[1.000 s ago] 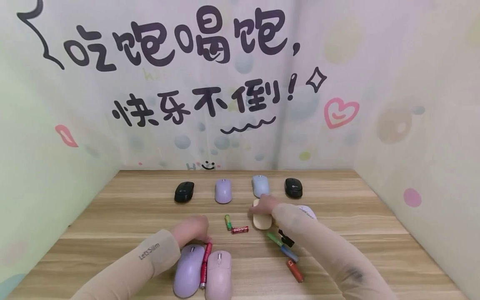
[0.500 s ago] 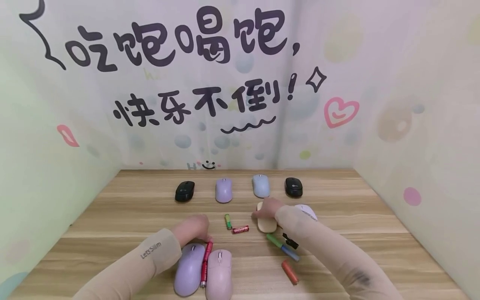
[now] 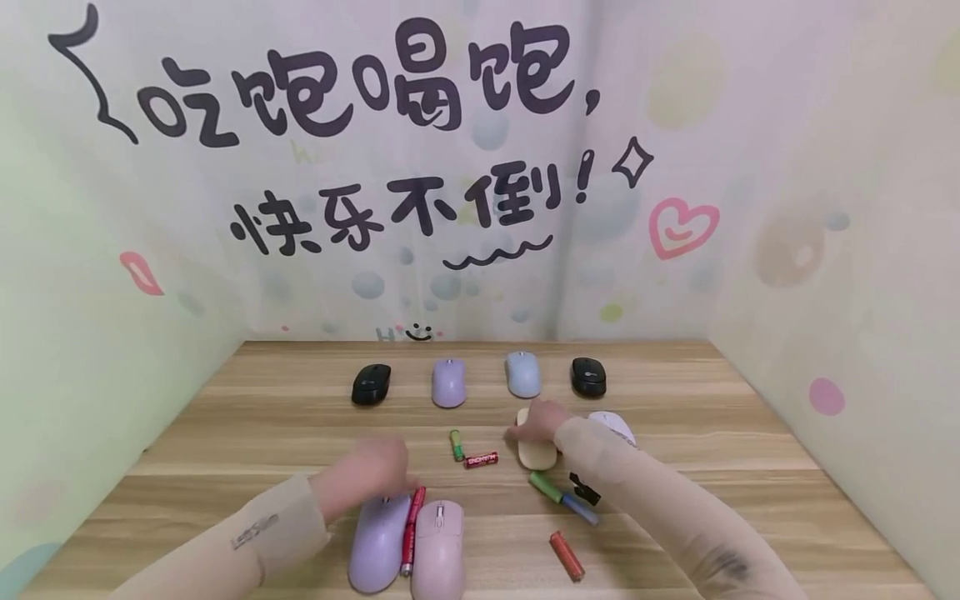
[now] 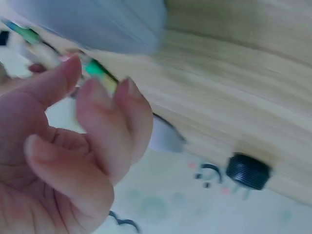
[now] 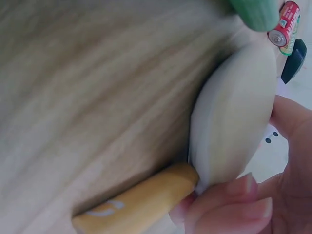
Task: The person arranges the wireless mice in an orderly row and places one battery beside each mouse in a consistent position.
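My right hand (image 3: 543, 421) grips a cream computer mouse (image 3: 536, 454), thumb and fingers on opposite sides. Against that mouse, in the right wrist view, lies a yellow battery (image 5: 141, 200) beside my fingertips. My left hand (image 3: 367, 473), blurred, is over the front end of a large purple mouse (image 3: 378, 550); its fingers are loosely bent with nothing between them in the left wrist view. Red batteries (image 3: 408, 546) lie end to end between the purple mouse and a pink mouse (image 3: 438, 550).
Along the back stand a black mouse (image 3: 372, 385), a lilac one (image 3: 448, 383), a light blue one (image 3: 522, 375) and another black mouse (image 3: 588, 377). Green (image 3: 545, 487), blue (image 3: 580, 508) and orange-red (image 3: 566, 556) batteries lie right of centre. A white mouse (image 3: 613, 425) is partly hidden.
My left hand has drawn back leftward from the red batteries. The cream mouse has shifted slightly right and nearer under my right hand. The orange-red battery has rolled left.
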Demonstrator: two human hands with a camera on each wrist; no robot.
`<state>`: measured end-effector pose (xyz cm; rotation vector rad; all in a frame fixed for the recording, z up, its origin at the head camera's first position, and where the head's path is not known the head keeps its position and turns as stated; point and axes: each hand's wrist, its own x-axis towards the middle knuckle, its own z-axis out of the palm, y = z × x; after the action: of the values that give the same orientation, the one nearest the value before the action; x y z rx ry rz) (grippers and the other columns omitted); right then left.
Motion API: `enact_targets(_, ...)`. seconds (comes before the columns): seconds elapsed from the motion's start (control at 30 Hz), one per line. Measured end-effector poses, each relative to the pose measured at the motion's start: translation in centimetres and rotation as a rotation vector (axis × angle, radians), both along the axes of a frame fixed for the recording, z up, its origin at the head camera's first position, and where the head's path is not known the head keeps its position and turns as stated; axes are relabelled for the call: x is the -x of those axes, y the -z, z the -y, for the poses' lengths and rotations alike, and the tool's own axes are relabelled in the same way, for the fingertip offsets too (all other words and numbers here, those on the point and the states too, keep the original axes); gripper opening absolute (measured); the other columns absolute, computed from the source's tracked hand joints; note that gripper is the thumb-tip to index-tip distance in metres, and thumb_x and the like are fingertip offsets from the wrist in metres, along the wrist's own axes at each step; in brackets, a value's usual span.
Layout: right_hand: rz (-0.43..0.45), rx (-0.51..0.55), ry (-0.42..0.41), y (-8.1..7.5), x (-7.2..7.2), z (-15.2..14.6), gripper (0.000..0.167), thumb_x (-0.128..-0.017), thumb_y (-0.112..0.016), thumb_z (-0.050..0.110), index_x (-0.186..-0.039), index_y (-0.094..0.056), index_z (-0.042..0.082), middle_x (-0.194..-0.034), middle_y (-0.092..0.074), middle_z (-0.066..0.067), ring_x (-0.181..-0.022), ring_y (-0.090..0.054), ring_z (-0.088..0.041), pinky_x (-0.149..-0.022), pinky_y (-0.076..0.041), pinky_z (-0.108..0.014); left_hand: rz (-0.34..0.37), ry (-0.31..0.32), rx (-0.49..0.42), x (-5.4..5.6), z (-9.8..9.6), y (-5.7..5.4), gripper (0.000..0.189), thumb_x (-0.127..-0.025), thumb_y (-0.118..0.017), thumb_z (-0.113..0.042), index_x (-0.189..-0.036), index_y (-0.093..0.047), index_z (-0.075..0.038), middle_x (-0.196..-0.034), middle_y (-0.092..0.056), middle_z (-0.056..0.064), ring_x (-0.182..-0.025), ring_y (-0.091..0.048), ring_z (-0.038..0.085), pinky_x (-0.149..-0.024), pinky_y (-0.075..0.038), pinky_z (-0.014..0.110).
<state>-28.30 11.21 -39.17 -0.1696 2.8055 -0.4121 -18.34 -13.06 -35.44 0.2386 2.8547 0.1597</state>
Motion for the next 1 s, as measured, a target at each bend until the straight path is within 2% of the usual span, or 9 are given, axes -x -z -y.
enact_targets(0.1,-0.016,-0.008,0.011,-0.4,-0.1,-0.2,0.075,-0.077,-0.061,0.055,-0.115,-0.049,-0.009,-0.096,-0.059,-0.017,-0.079,-0.056,-0.022,-0.069,-0.047,-0.032,-0.026,0.036,0.006,-1.5,0.0,-0.1,0.037,-0.076,-0.069,-0.036,-0.066,-0.049,-0.006,-0.061,-0.048,0.004,-0.053,-0.045,0.015,-0.047,-0.038,0.026)
enact_targets(0.2,-0.051,-0.021,0.008,-0.7,-0.1,-0.4,0.078,-0.08,-0.057,0.056,-0.119,-0.048,-0.01,-0.107,-0.058,-0.024,-0.088,-0.059,-0.028,-0.077,-0.048,-0.038,-0.028,0.046,0.008,-2.4,0.1,0.1,0.037,-0.074,-0.07,-0.035,-0.07,-0.05,-0.004,-0.063,-0.049,0.005,-0.053,-0.046,0.015,-0.046,-0.039,0.027)
enact_targets(0.3,-0.057,-0.036,-0.009,-0.9,0.0,-0.7,0.079,-0.082,-0.055,0.056,-0.124,-0.044,-0.01,-0.117,-0.055,-0.027,-0.099,-0.058,-0.034,-0.084,-0.047,-0.041,-0.014,0.03,0.035,-2.6,0.2,0.6,0.042,-0.072,-0.068,-0.036,-0.085,-0.055,0.002,-0.072,-0.052,0.009,-0.058,-0.048,0.018,-0.05,-0.043,0.03)
enact_targets(0.4,-0.068,-0.074,-0.009,-1.0,0.2,-1.0,0.078,-0.083,-0.052,0.056,-0.128,-0.042,-0.007,-0.121,-0.053,-0.027,-0.104,-0.056,-0.036,-0.085,-0.046,-0.045,0.013,0.024,0.071,-2.4,0.3,1.1,0.06,-0.07,-0.066,-0.038,-0.106,-0.054,0.008,-0.082,-0.058,0.014,-0.065,-0.052,0.022,-0.057,-0.048,0.034)
enact_targets(0.53,-0.184,-0.141,0.048,-1.0,0.7,-2.4,0.073,-0.083,-0.051,0.058,-0.124,-0.049,-0.002,-0.117,-0.053,-0.028,-0.103,-0.053,-0.042,-0.08,-0.046,-0.05,0.045,0.023,0.084,-2.0,0.6,1.5,0.074,-0.069,-0.065,-0.042,-0.121,-0.049,0.008,-0.091,-0.061,0.019,-0.072,-0.055,0.025,-0.066,-0.05,0.038)
enact_targets(0.63,-0.223,-0.156,0.114,-0.9,1.3,-4.2,0.071,-0.084,-0.049,0.057,-0.125,-0.049,-0.001,-0.12,-0.049,-0.031,-0.107,-0.047,-0.047,-0.08,-0.044,-0.054,0.066,0.012,0.062,-1.8,0.7,1.5,0.077,-0.069,-0.067,-0.043,-0.123,-0.048,0.008,-0.093,-0.061,0.021,-0.075,-0.057,0.027,-0.068,-0.051,0.04)
enact_targets(0.77,-0.14,-0.138,0.133,-0.6,1.5,-6.7,0.074,-0.09,-0.043,0.052,-0.134,-0.036,-0.006,-0.128,-0.041,-0.035,-0.115,-0.041,-0.05,-0.089,-0.04,-0.055,0.086,0.002,0.031,-1.7,0.9,1.4,0.077,-0.068,-0.068,-0.043,-0.122,-0.049,0.008,-0.094,-0.061,0.019,-0.077,-0.057,0.026,-0.069,-0.05,0.039)
enact_targets(0.87,-0.078,-0.095,0.115,-0.6,1.2,-7.9,0.078,-0.091,-0.042,0.05,-0.135,-0.028,-0.013,-0.128,-0.04,-0.038,-0.116,-0.042,-0.048,-0.093,-0.04,-0.05,0.094,-0.014,-0.016,-1.5,1.4,1.2,0.069,-0.066,-0.069,-0.043,-0.113,-0.054,0.007,-0.088,-0.06,0.015,-0.074,-0.055,0.024,-0.065,-0.05,0.037)
enact_targets(1.0,-0.038,-0.029,0.128,-0.3,0.8,-8.9,0.081,-0.089,-0.046,0.05,-0.132,-0.03,-0.017,-0.129,-0.04,-0.037,-0.115,-0.046,-0.045,-0.092,-0.041,-0.048,0.106,-0.018,-0.078,-0.7,2.3,1.0,0.058,-0.065,-0.071,-0.043,-0.099,-0.055,0.002,-0.078,-0.054,0.011,-0.067,-0.053,0.022,-0.056,-0.047,0.032)
